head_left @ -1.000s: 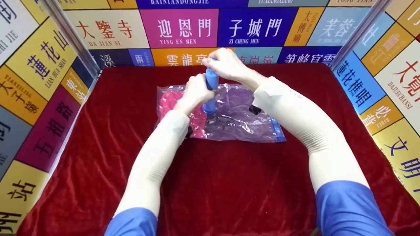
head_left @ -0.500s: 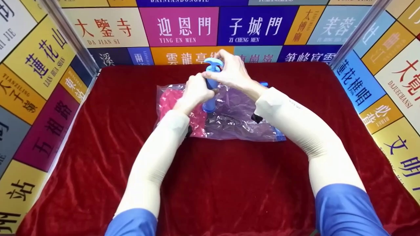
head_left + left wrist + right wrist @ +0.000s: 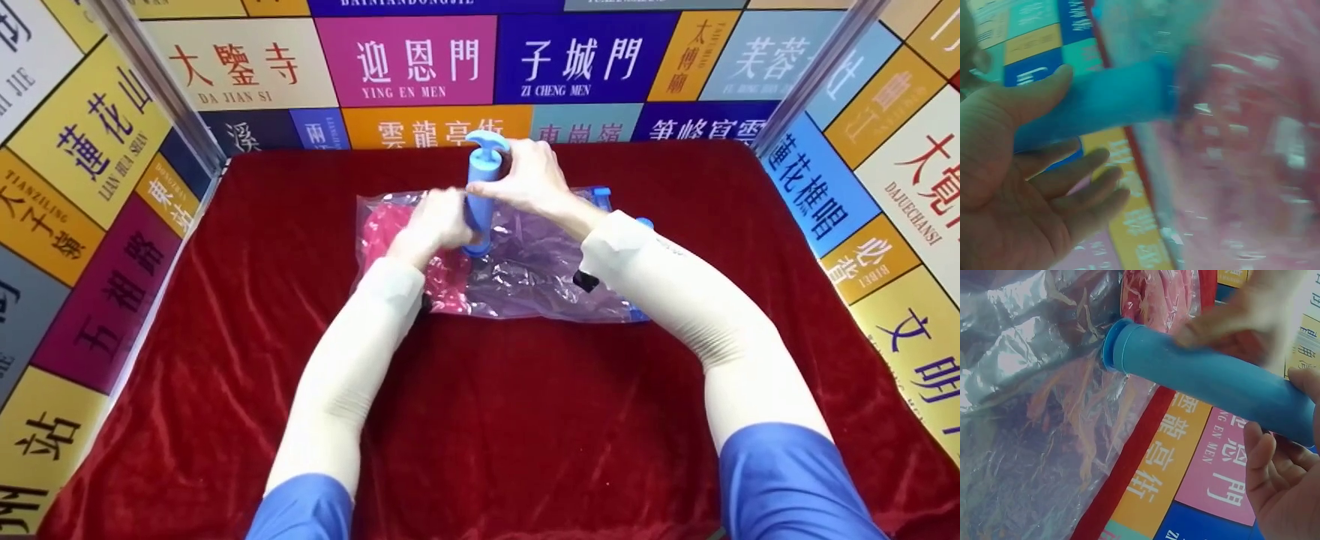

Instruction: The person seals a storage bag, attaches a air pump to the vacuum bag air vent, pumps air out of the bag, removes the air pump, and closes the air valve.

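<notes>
A blue hand pump (image 3: 484, 166) stands nearly upright on a clear plastic bag (image 3: 540, 289), its curved handle at the top pushed down near the barrel. Pink contents (image 3: 382, 225) fill the bag's left part. My right hand (image 3: 534, 178) grips the upper barrel, thumb on the near side. Around the lower barrel is my left hand (image 3: 437, 222), blurred; in the left wrist view its fingers (image 3: 1086, 169) spread loosely, apart from the pump, with the thumb alongside it. The right wrist view shows the pump's rimmed base (image 3: 1117, 346) against the bag.
A red velvet cloth (image 3: 540, 420) covers the table under the bag. Blue pieces (image 3: 601, 196) show at the bag's right end, partly behind the right forearm. Lettered panels (image 3: 420, 60) wall the back and both sides.
My right hand has left the pump's handle and moved down onto the upper barrel, uncovering the handle. My left hand has slid slightly lower and loosened its fingers. The pump stays on the bag.
</notes>
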`<state>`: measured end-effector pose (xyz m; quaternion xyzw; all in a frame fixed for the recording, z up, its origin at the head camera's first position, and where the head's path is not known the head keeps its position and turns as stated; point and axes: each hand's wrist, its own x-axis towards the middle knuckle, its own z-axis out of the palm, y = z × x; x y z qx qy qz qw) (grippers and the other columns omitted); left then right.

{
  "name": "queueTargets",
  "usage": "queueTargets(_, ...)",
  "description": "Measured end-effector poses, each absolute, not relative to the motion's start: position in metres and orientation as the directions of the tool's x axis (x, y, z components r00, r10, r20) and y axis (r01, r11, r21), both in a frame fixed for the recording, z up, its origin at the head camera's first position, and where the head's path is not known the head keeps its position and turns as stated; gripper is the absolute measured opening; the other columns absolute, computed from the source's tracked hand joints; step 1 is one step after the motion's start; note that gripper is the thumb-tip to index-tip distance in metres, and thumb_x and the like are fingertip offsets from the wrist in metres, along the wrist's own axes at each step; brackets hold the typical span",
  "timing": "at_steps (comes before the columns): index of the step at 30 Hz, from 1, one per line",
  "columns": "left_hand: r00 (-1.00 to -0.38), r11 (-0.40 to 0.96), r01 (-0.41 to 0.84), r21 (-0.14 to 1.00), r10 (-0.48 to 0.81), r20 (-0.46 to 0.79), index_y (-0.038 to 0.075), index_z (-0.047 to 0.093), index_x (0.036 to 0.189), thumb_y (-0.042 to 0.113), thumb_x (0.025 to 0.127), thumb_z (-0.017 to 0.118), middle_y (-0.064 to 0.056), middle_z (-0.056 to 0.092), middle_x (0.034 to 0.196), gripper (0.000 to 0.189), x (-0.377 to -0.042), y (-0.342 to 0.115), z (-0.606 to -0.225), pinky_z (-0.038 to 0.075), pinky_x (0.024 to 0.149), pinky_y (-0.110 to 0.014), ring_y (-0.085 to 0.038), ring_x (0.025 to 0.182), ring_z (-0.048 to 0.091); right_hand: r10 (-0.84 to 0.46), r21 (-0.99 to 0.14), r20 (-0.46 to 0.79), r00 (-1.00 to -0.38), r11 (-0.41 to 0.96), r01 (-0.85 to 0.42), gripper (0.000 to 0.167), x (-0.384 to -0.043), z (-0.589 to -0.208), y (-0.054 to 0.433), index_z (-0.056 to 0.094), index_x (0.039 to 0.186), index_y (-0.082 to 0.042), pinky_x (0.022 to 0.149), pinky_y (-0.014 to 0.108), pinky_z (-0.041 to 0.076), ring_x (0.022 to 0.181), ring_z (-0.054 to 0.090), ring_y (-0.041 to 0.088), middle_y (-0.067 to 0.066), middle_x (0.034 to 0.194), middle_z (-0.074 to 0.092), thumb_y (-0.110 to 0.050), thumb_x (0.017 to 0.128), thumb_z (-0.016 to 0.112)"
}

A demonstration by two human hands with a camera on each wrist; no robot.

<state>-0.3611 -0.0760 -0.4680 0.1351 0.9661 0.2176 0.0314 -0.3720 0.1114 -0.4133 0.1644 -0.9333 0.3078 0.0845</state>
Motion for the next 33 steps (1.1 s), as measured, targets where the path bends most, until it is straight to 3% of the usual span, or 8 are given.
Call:
queueTargets(3, -0.961, 0.888, 0.204, 0.413, 0.262, -0.087, 0.008, 0.069, 0.14, 0.031, 0.083, 0.098, -0.016, 0.08, 0.124, 0.068, -0.361, -0.081, -0.483, 0.061, 0.112, -0.054, -0.04, 0.119, 0.076, -0.237, -0.553, 0.253, -0.938, 0.76, -0.342, 0.067, -0.372, -0.414, 0.11, 0.076, 0.143, -0.033, 0.089, 0.042, 0.06, 0.103, 0.075, 0.026, 0.005, 0.119, 0.086, -0.053, 0.082, 0.093)
queueTargets(9, -0.959, 0.905, 0.181, 0.385, 0.248, -0.134, 0.008, 0.074, 0.119, 0.034, 0.084, 0.097, -0.014, 0.08, 0.116, 0.049, -0.36, -0.087, -0.504, 0.061, 0.109, -0.052, -0.037, 0.112, 0.074, -0.223, -0.561, 0.239, -0.945, 0.763, -0.322, 0.067, -0.372, -0.416, 0.108, 0.073, 0.147, -0.037, 0.092, 0.042, 0.062, 0.107, 0.077, 0.026, 0.003, 0.123, 0.085, -0.052, 0.084, 0.092)
queueTargets(16, -0.954, 0.896, 0.194, 0.399, 0.267, -0.134, 0.011, 0.078, 0.128, 0.036, 0.089, 0.092, -0.015, 0.083, 0.122, 0.048, -0.36, -0.087, -0.509, 0.062, 0.107, -0.054, -0.038, 0.115, 0.076, -0.214, -0.565, 0.247, -0.945, 0.761, -0.32, 0.066, -0.372, -0.419, 0.107, 0.075, 0.144, -0.026, 0.09, 0.04, 0.06, 0.102, 0.075, 0.025, 0.005, 0.12, 0.086, -0.051, 0.084, 0.093)
queueTargets(22, -0.955, 0.899, 0.19, 0.394, 0.262, -0.137, 0.016, 0.078, 0.136, 0.041, 0.091, 0.091, -0.014, 0.083, 0.126, 0.053, -0.36, -0.087, -0.513, 0.062, 0.106, -0.055, -0.038, 0.118, 0.077, -0.23, -0.58, 0.285, -0.931, 0.731, -0.359, 0.067, -0.373, -0.421, 0.107, 0.072, 0.148, -0.039, 0.082, 0.034, 0.056, 0.095, 0.074, 0.022, 0.003, 0.116, 0.087, -0.049, 0.085, 0.093)
queueTargets(25, -0.957, 0.902, 0.186, 0.391, 0.256, -0.136, 0.017, 0.078, 0.138, 0.041, 0.091, 0.091, -0.014, 0.083, 0.127, 0.054, -0.359, -0.087, -0.514, 0.062, 0.106, -0.055, -0.038, 0.118, 0.077, -0.237, -0.597, 0.297, -0.925, 0.71, -0.374, 0.067, -0.374, -0.423, 0.107, 0.073, 0.148, -0.038, 0.078, 0.031, 0.054, 0.089, 0.073, 0.02, 0.004, 0.111, 0.087, -0.046, 0.084, 0.093)
queueTargets(29, -0.963, 0.909, 0.177, 0.377, 0.238, -0.122, 0.02, 0.079, 0.138, 0.043, 0.09, 0.092, -0.015, 0.083, 0.128, 0.055, -0.358, -0.087, -0.515, 0.063, 0.104, -0.055, -0.039, 0.118, 0.077, -0.221, -0.631, 0.283, -0.933, 0.691, -0.354, 0.061, -0.374, -0.424, 0.106, 0.077, 0.142, -0.03, 0.071, 0.027, 0.054, 0.082, 0.072, 0.018, 0.006, 0.101, 0.086, -0.042, 0.084, 0.094)
queueTargets(33, -0.964, 0.915, 0.181, 0.362, 0.237, -0.118, 0.021, 0.078, 0.139, 0.045, 0.09, 0.092, -0.016, 0.082, 0.13, 0.056, -0.357, -0.087, -0.515, 0.063, 0.103, -0.056, -0.04, 0.12, 0.077, -0.195, -0.644, 0.256, -0.947, 0.696, -0.318, 0.049, -0.374, -0.422, 0.106, 0.083, 0.126, -0.017, 0.069, 0.026, 0.054, 0.079, 0.07, 0.016, 0.008, 0.096, 0.085, -0.041, 0.084, 0.095)
